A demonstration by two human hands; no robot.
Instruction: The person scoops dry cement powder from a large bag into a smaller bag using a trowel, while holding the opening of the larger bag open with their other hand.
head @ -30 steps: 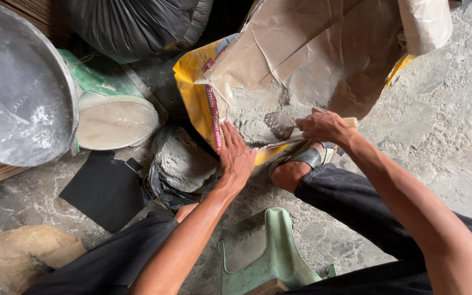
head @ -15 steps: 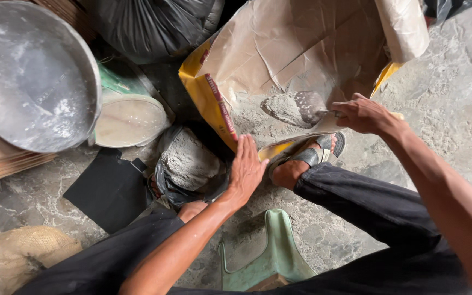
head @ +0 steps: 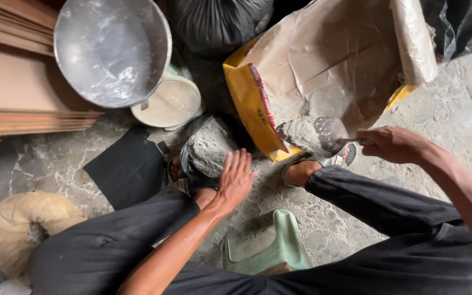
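Head view, looking down on a seated person. The right hand (head: 391, 143) was closed around the handle of a trowel (head: 329, 134), whose blade carried a mound of grey powder (head: 301, 134) at the mouth of an opened paper sack (head: 334, 60). The sack, brown inside with a yellow printed outer face, lay on its side at about one o'clock from the person's knees.

The left hand (head: 237, 177) was spread wide, fingers (head: 242, 162) extended, resting at the rim of a small black bag (head: 206, 150) partly filled with the same grey powder. That bag sat on the stone floor (head: 454, 114) at about eleven o'clock from the left hand, just beside the sack's yellow edge. Whether the palm pinched the bag's rim could not be told.

A sandalled foot (head: 312, 166) lay between the two hands, touching the sack's lower lip. A pale green plastic stool (head: 271, 248) showed between the dark trousered legs at six o'clock.

At ten o'clock stood a large metal basin (head: 113, 49) leaning over a lidded pale bucket (head: 167, 104); stacked boards (head: 23, 93) lay at nine o'clock, a flat black sheet (head: 127, 166) lay near the small bag, a tan cloth bundle (head: 23, 229) at seven o'clock, and a black plastic sack (head: 219, 22) at twelve.
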